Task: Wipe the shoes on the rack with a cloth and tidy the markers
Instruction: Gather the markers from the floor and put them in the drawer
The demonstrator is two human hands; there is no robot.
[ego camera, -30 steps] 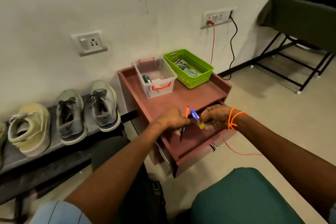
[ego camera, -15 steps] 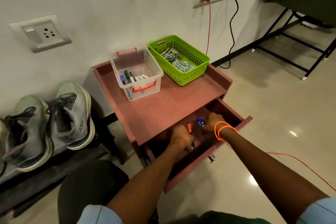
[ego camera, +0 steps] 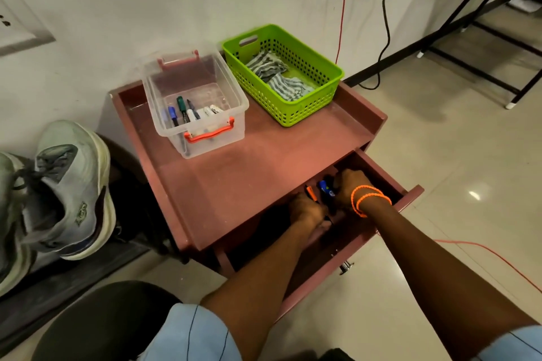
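A low reddish cabinet [ego camera: 264, 155] stands against the wall. At the back of its top, a clear plastic box [ego camera: 195, 102] and a green basket [ego camera: 283, 73] sit just beside each other; the front half of the top is bare. Raised rims close the top's left and right edges. The drawer [ego camera: 381, 231] below is pulled open, and both the left hand [ego camera: 306, 209] and right hand [ego camera: 349, 186] crowd its middle. Shoes [ego camera: 70, 190] on a dark rack [ego camera: 73, 281] block the cabinet's left side. Open floor lies to the right.

basket [ego camera: 308, 102]: lime green
cloth [ego camera: 275, 75]: grey-white stripes
cabinet [ego camera: 264, 155]: reddish brown
box handle [ego camera: 209, 134]: orange
wristbands [ego camera: 368, 199]: orange
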